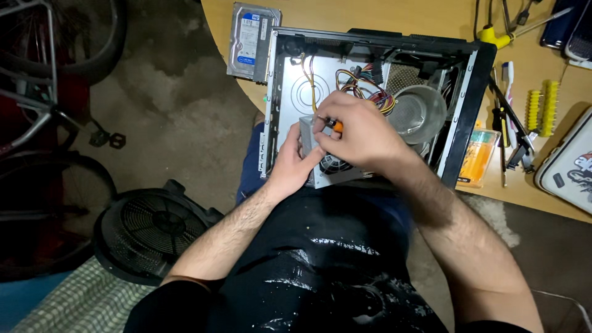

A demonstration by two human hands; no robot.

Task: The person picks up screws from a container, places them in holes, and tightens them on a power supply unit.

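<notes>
An open black and silver computer case [280, 92] lies at the wooden table's near edge. A grey power supply box [333, 176] with a round fan grille sits in its near end, trailing coloured cables [361, 83]. My left hand [296, 163] grips the box's left side. Over the box, my right hand [361, 132] is closed on a small screwdriver with an orange and black handle [336, 125]. The screwdriver's tip points at the box's top left corner. A small metal bowl [419, 111] rests inside the case to the right.
A hard drive [250, 40] lies left of the case. Right of the case are a yellow-handled screwdriver [499, 37], yellow bit holders [541, 105], an orange-tinted box [478, 157] and several hand tools. A floor fan [154, 231] and a bicycle [43, 92] stand on the left.
</notes>
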